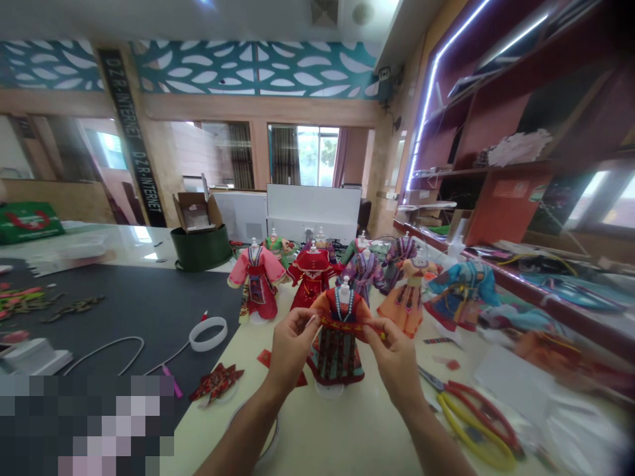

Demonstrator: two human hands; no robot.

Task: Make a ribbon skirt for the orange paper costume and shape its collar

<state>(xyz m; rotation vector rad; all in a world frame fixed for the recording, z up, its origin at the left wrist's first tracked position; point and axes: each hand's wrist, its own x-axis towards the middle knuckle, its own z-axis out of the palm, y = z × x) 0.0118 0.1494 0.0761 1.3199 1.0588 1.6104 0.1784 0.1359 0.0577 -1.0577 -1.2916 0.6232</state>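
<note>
A small dress form wearing an orange and red robe (338, 360) with a dark striped skirt stands upright in front of me. Two strands of pale beads hang down its chest. Across its waist runs a narrow red and yellow ribbon (342, 324). My left hand (292, 340) pinches the ribbon at the left side of the waist. At the other side, my right hand (394, 350) grips the ribbon between thumb and fingers. The ribbon lies against the front of the robe; its ends are partly hidden by my fingers.
Several dressed miniature forms, one in a pink robe (255, 281), stand close behind. Scissors with red and yellow handles (476, 423) lie right. A white tape roll (208, 334), a red patterned fabric piece (218, 383) and a green round container (201, 248) are left.
</note>
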